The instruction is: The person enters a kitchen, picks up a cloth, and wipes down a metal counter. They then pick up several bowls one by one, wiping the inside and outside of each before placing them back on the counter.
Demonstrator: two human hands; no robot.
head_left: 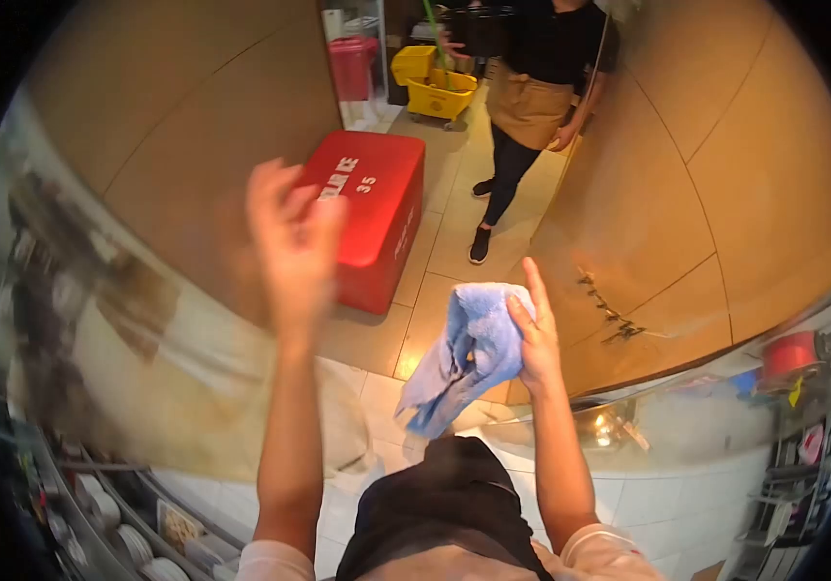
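Note:
A light blue cloth (478, 339) hangs bunched and creased from my right hand (538, 339). My thumb and fingers press on its upper right side, with one finger stretched upward, and its lower end droops to the left. My left hand (299, 242) is raised, slightly blurred, with fingers loosely bent and apart. Nothing shows in it. In the view it overlaps the near side of a red ice box (377, 184) with white lettering, which stands on the floor beyond.
A person (531, 87) in a black top and tan apron stands ahead on the tiled floor (449, 300). Behind are a yellow mop bucket (439, 95) and a pink bin (352, 68). Brown panels (667, 203) flank both sides. Stacked dishes (135, 547) sit at lower left.

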